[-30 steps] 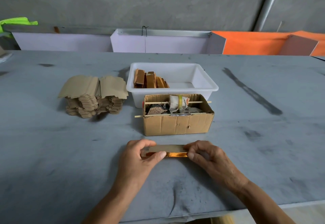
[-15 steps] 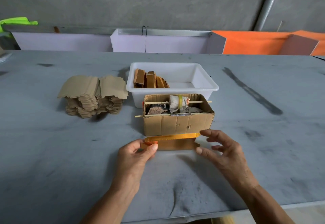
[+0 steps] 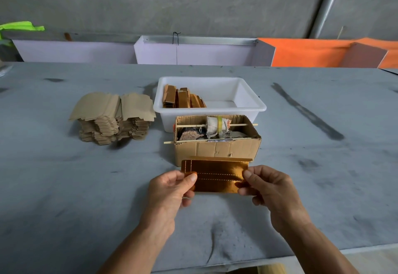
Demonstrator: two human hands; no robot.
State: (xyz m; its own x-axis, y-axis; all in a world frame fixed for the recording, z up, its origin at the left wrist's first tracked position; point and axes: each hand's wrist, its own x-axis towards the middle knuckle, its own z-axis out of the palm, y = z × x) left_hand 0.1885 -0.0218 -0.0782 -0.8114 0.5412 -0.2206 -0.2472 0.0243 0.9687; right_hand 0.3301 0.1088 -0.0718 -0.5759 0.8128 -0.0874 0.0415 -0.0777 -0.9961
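Observation:
A shiny gold card blank (image 3: 217,175) with dotted fold lines is held up off the table, gold side facing me, in front of the cardboard box (image 3: 217,150). My left hand (image 3: 172,189) pinches its left end between thumb and fingers. My right hand (image 3: 269,189) pinches its right end the same way. A stack of flat brown card blanks (image 3: 112,118) lies to the left. The white plastic tub (image 3: 252,104) behind the box holds several folded gold-brown pieces (image 3: 183,99).
The cardboard box holds rags and a roll on a wooden stick (image 3: 215,124). Grey table (image 3: 64,198) with its near edge at the bottom. White and orange panels (image 3: 301,52) stand along the far edge, below a concrete wall.
The card lay folded flat under both hands on the table. It has since been lifted and opened out, gold face toward me, and my right hand has taken hold of its right end again.

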